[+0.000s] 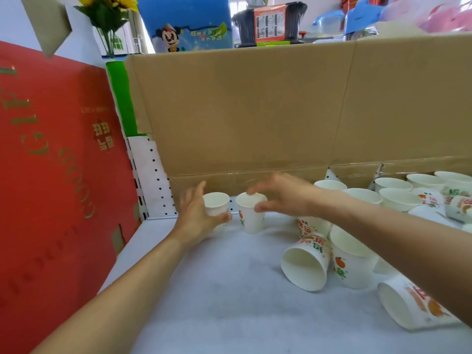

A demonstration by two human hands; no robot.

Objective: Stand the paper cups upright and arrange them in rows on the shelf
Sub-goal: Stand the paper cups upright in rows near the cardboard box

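Two white paper cups stand upright at the back left of the white shelf (229, 290). My left hand (196, 218) wraps around the left cup (215, 203). My right hand (283, 195) holds the rim of the second cup (251, 218) from above, thumb in front and fingers behind. Right of my right arm, a cup lying on its side (306, 267) shows its open mouth. An upright printed cup (350, 261) stands against it. Another cup on its side (413, 302) lies at the front right.
A brown cardboard wall (255, 111) closes the back of the shelf. A red printed board (56, 175) closes the left side. Several upright and tipped cups (398, 198) crowd the back right corner. Boxes and flowers sit beyond the cardboard.
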